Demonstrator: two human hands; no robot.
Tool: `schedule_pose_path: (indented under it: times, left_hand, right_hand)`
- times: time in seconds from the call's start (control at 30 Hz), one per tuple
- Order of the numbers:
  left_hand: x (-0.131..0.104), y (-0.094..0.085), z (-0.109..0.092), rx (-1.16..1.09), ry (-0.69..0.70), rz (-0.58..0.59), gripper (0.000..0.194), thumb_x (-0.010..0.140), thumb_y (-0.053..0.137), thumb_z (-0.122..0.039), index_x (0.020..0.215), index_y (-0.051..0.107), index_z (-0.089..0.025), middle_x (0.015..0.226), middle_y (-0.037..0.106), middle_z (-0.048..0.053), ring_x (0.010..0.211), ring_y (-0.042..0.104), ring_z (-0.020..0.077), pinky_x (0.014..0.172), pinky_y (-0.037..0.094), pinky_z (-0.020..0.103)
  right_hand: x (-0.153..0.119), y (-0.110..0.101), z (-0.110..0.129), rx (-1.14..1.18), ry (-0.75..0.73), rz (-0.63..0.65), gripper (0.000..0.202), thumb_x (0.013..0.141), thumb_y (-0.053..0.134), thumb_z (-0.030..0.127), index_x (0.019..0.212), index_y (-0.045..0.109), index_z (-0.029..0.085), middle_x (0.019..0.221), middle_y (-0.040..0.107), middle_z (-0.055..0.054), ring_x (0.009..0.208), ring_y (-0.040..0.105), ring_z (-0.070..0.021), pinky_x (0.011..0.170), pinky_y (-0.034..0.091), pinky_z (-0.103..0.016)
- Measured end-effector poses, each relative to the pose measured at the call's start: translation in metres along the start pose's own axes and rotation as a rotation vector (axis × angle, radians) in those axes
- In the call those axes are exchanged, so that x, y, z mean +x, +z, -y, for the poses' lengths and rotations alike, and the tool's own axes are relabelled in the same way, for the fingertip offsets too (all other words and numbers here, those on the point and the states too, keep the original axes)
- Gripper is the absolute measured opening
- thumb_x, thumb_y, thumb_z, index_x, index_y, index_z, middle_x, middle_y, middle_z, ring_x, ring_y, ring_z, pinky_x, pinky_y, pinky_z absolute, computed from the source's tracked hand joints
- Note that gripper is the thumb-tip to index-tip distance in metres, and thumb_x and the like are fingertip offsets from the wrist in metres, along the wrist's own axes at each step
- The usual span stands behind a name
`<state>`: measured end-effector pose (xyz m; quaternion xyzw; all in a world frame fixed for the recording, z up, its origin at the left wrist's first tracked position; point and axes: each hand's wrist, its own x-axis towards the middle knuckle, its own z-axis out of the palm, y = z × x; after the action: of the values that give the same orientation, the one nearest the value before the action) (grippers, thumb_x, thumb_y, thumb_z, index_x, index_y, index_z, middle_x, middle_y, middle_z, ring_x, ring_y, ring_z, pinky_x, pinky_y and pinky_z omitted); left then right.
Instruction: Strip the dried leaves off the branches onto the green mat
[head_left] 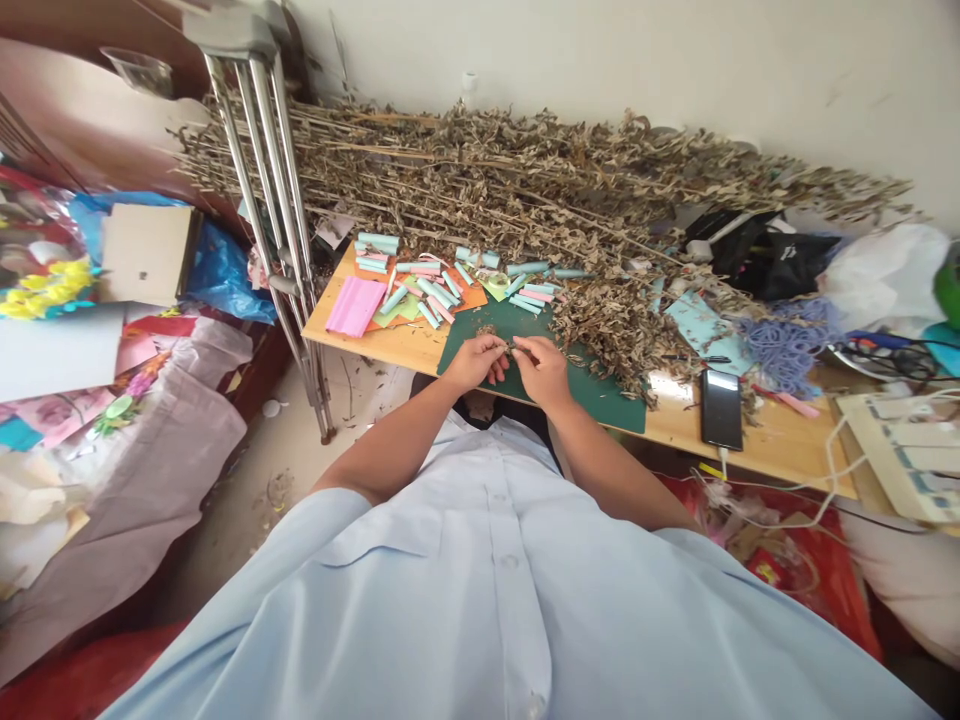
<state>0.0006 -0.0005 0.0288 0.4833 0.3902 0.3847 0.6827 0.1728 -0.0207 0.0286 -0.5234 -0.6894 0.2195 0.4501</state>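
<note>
Over the front edge of a dark green cutting mat (480, 325), my left hand (478, 362) and my right hand (543, 372) meet at the fingertips. Both are closed in a pinch on a tiny bit that looks like dried leaf (510, 349); it is too small to see well. A heap of crumbled dried leaves (611, 335) covers the mat's right part, close to my right hand. Behind the hands lie several rolled paper tubes (435, 293) in pale blue and pink. A pink paper stack (355, 306) is to their left.
Long dried leafy stalks (480, 170) stretch along the wall at the back of the wooden table (405, 347). Metal crutches (262, 160) lean at the left. A phone (721, 410) on a cable, purple yarn (787, 345) and a power strip (900, 455) lie on the right.
</note>
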Motion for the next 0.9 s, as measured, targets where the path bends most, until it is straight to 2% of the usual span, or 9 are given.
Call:
schedule_pose_path:
  times: [0.1, 0.27, 0.4, 0.6, 0.77, 0.9]
  left_hand:
    - [-0.0012, -0.0001, -0.0037, -0.009, -0.009, 0.025, 0.021, 0.093, 0.061, -0.032, 0.090, 0.058, -0.012, 0.071, 0.067, 0.004, 0.048, 0.063, 0.0111, 0.041, 0.044, 0.019]
    - [-0.0020, -0.0014, -0.0076, -0.015, -0.057, 0.063, 0.025, 0.092, 0.062, -0.036, 0.090, 0.059, -0.011, 0.069, 0.067, 0.004, 0.048, 0.063, 0.0118, 0.041, 0.042, 0.019]
    - [-0.0025, -0.0028, -0.0091, -0.013, -0.055, 0.077, 0.028, 0.090, 0.065, -0.038, 0.093, 0.059, -0.011, 0.069, 0.067, 0.004, 0.048, 0.063, 0.0118, 0.042, 0.043, 0.020]
    - [-0.0020, -0.0045, -0.0092, -0.099, -0.076, 0.072, 0.042, 0.093, 0.057, -0.054, 0.094, 0.060, -0.012, 0.070, 0.067, 0.004, 0.050, 0.063, 0.0128, 0.042, 0.046, 0.022]
    - [-0.0007, -0.0035, -0.0069, -0.073, -0.069, 0.048, 0.034, 0.088, 0.067, -0.044, 0.091, 0.060, -0.011, 0.072, 0.067, 0.005, 0.052, 0.063, 0.0115, 0.046, 0.049, 0.022]
    - [-0.0008, -0.0028, -0.0065, -0.052, -0.072, 0.028, 0.029, 0.089, 0.068, -0.038, 0.090, 0.059, -0.011, 0.073, 0.068, 0.005, 0.055, 0.065, 0.0114, 0.050, 0.052, 0.022]
  right_hand:
    - [-0.0006, 0.0013, 0.0036, 0.019, -0.088, 0.063, 0.028, 0.092, 0.061, 0.026, 0.117, 0.073, 0.025, 0.113, 0.069, -0.008, 0.095, 0.068, -0.0202, 0.085, 0.059, -0.037]
    - [0.0015, 0.0035, 0.0016, -0.059, -0.167, 0.018, 0.019, 0.096, 0.057, 0.025, 0.101, 0.076, 0.025, 0.098, 0.073, -0.007, 0.093, 0.069, -0.0202, 0.089, 0.058, -0.037]
    - [0.0019, 0.0035, 0.0008, -0.094, -0.210, 0.023, 0.020, 0.097, 0.055, 0.025, 0.100, 0.074, 0.023, 0.098, 0.072, -0.008, 0.093, 0.068, -0.0204, 0.088, 0.058, -0.036]
    - [0.0017, 0.0039, 0.0005, -0.121, -0.165, 0.050, 0.020, 0.097, 0.053, 0.026, 0.101, 0.073, 0.023, 0.101, 0.072, -0.009, 0.096, 0.068, -0.0208, 0.091, 0.057, -0.037]
    - [0.0019, 0.0027, 0.0027, -0.137, -0.095, 0.085, 0.022, 0.097, 0.053, 0.029, 0.100, 0.074, 0.025, 0.103, 0.073, -0.008, 0.099, 0.068, -0.0217, 0.094, 0.056, -0.039]
    - [0.0017, 0.0017, 0.0078, -0.111, -0.038, 0.082, 0.021, 0.095, 0.054, 0.029, 0.096, 0.075, 0.024, 0.100, 0.075, -0.007, 0.097, 0.069, -0.0219, 0.092, 0.057, -0.039]
